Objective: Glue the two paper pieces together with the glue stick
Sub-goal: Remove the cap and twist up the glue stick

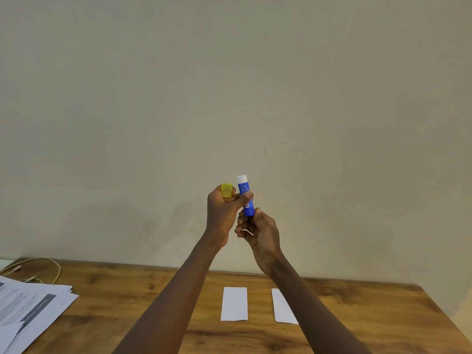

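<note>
Blue glue stick [245,198]: uncapped; right hand [260,231] grips base
Yellow plastic cap [226,190]: held in left hand [222,213]
Next: probably rub white paper strip [234,304]

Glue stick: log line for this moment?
yellow cap off, in left hand; glue stick upright in right hand; paper pieces apart on table

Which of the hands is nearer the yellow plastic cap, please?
Left. The left hand holds the yellow plastic cap; the right hand, lower, grips the blue glue stick.
</note>
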Action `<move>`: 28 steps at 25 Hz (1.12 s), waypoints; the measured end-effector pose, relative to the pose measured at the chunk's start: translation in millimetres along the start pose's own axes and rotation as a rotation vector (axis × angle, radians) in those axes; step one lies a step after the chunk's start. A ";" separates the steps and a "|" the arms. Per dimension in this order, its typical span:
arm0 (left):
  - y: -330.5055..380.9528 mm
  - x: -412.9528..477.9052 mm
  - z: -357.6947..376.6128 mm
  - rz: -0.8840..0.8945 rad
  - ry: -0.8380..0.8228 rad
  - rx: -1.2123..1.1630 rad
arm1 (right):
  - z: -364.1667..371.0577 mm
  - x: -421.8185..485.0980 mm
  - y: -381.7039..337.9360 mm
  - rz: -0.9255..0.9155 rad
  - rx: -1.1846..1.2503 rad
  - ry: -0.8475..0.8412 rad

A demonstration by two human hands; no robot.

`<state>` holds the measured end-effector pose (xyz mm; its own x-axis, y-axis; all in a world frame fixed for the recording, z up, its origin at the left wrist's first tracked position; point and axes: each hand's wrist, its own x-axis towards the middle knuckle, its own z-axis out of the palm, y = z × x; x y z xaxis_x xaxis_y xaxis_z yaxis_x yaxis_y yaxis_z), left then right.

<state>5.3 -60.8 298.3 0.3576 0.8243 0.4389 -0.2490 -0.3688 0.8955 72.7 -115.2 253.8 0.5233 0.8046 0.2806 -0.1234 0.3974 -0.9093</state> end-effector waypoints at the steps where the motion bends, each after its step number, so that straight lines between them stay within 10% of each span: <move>1: -0.6 0.3 -0.4 0.005 0.003 0.012 | 1.3 0.0 0.0 -0.009 0.001 0.009; 28: 5.3 3.9 12.7 0.055 -0.044 0.035 | 7.8 1.5 -9.5 0.017 0.009 0.151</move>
<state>16.8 -65.0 305.6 0.3840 0.7831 0.4892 -0.2375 -0.4283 0.8719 68.1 -114.3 265.2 0.6416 0.7361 0.2156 -0.1400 0.3888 -0.9106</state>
